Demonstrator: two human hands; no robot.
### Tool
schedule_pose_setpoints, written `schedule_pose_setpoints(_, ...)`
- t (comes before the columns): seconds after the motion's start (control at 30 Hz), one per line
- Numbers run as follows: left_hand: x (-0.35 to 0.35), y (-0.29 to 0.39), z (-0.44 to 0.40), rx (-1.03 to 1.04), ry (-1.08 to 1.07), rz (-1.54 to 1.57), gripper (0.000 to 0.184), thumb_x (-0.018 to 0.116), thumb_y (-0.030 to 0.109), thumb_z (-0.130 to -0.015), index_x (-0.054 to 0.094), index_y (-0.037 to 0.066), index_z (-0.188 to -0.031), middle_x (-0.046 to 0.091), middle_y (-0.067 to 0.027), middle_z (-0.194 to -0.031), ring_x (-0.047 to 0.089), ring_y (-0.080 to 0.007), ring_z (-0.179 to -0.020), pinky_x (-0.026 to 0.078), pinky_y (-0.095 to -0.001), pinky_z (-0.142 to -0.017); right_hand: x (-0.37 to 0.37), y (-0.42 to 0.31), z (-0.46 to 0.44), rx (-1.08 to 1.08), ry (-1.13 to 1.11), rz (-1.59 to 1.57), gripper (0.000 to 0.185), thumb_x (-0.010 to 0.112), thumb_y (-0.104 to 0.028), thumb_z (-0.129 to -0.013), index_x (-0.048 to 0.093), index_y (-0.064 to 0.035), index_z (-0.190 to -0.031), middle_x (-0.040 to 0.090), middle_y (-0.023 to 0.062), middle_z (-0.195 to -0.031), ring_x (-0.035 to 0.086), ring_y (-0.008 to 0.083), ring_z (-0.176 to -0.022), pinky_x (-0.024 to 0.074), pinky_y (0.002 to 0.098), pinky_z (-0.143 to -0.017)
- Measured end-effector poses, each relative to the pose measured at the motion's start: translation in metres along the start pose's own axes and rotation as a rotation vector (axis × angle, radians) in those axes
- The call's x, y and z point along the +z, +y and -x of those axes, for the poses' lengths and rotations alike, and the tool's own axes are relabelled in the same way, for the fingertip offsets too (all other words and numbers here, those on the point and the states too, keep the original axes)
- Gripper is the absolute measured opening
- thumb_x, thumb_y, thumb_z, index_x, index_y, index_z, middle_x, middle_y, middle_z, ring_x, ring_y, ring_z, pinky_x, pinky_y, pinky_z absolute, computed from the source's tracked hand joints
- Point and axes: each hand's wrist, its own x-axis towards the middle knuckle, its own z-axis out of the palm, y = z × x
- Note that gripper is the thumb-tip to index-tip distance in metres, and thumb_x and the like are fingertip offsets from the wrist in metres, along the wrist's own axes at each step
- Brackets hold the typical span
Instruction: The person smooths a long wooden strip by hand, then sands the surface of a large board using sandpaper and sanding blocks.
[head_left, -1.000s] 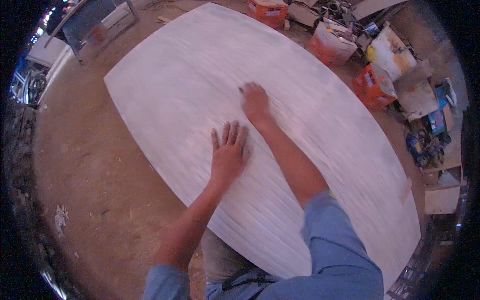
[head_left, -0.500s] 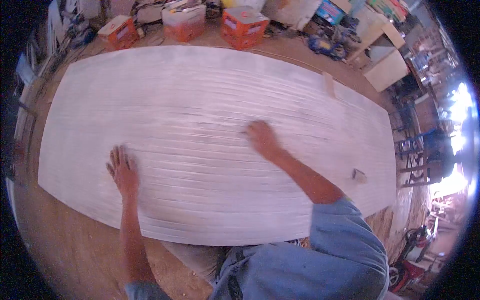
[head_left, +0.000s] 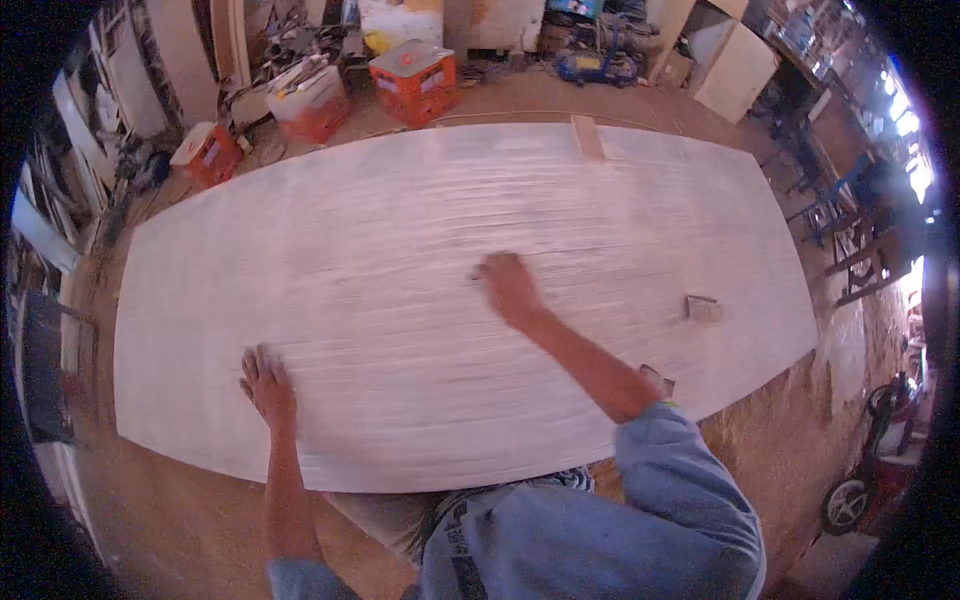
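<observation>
A large whitish panel (head_left: 400, 400) with long streaks across its surface lies in front of me. My left hand (head_left: 268, 388) rests on its left part, fingers stretched out and slightly spread, holding nothing. Near the middle of the panel, my right hand (head_left: 512, 290) is closed, knuckles up. A thin dark edge shows at its fingertips, but what it grips is hidden and blurred. Right of that hand lies a small flat piece with a dark edge (head_left: 702, 308). Another dark-edged piece (head_left: 656, 380) is partly covered by my right forearm.
A wooden strip (head_left: 587, 138) lies over the panel's far edge. Beyond stand several orange crates (head_left: 415, 90) and a blue machine (head_left: 597, 68). Boards lean at the back left. At the lower right is a wheel (head_left: 846, 505) of a vehicle.
The camera view has turned and shifted, showing more of the right side. My right hand is still closed over the panel's middle; my left hand stays flat on its left part.
</observation>
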Motion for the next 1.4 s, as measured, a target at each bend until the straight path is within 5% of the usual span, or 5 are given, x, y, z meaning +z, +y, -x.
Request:
schedule_pose_setpoints(0.2, 0.031, -0.025, -0.001, 0.091, 0.077, 0.595, 0.047, 0.036, 0.035, -0.097, 0.041, 0.011, -0.137, 0.031, -0.0128, -0.146, 0.023, -0.0286, -0.137, 0.013, -0.0502, -0.111, -0.043, 0.103, 0.048, 0.041, -0.024, 0.161, 0.017, 0.053, -0.005, -0.079, 0.062, -0.0055, -0.093, 0.060, 0.0115, -0.103, 0.052, 0.0288, -0.105, 0.0381, 0.0411, -0.097)
schedule_pose_setpoints(0.33, 0.004, -0.002, 0.000, -0.012, -0.001, 0.028, 0.048, 0.037, 0.036, -0.097, 0.038, 0.011, -0.139, 0.031, -0.0123, -0.147, 0.024, -0.0284, -0.137, 0.015, -0.0503, -0.111, -0.112, 0.271, 0.131, 0.271, -0.046, 0.321, 0.016, 0.058, -0.014, -0.076, 0.068, -0.0105, -0.089, 0.063, 0.0113, -0.099, 0.054, 0.0304, -0.103, 0.0378, 0.0459, -0.094)
schedule_pose_setpoints(0.63, 0.000, 0.004, 0.001, 0.008, -0.007, 0.014, 0.048, 0.037, 0.034, -0.097, 0.036, 0.012, -0.140, 0.031, -0.0111, -0.147, 0.023, -0.0281, -0.138, 0.016, -0.0496, -0.111, -0.075, 0.114, 0.047, -0.007, -0.027, 0.151, 0.017, 0.056, -0.013, -0.077, 0.064, -0.0067, -0.091, 0.062, 0.0110, -0.096, 0.055, 0.0285, -0.098, 0.0419, 0.0424, -0.090)
schedule_pose_setpoints(0.93, 0.005, -0.002, -0.001, 0.012, -0.007, 0.014, 0.049, 0.037, 0.034, -0.097, 0.037, 0.010, -0.139, 0.032, -0.0118, -0.146, 0.024, -0.0276, -0.137, 0.016, -0.0509, -0.110, -0.161, 0.320, 0.166, 0.511, -0.029, 0.361, 0.025, 0.057, -0.003, -0.075, 0.061, -0.0035, -0.099, 0.060, 0.0146, -0.096, 0.053, 0.0344, -0.096, 0.0416, 0.0449, -0.086)
schedule_pose_setpoints(1.4, 0.000, 0.000, 0.000, -0.016, 0.027, 0.058, 0.048, 0.035, 0.036, -0.098, 0.038, 0.012, -0.139, 0.032, -0.0127, -0.146, 0.024, -0.0281, -0.137, 0.013, -0.0503, -0.111, 0.051, -0.068, -0.035, -0.114, -0.049, -0.080, 0.020, 0.055, -0.011, -0.080, 0.063, -0.0064, -0.098, 0.060, 0.0120, -0.109, 0.052, 0.0301, -0.111, 0.0375, 0.0433, -0.100)
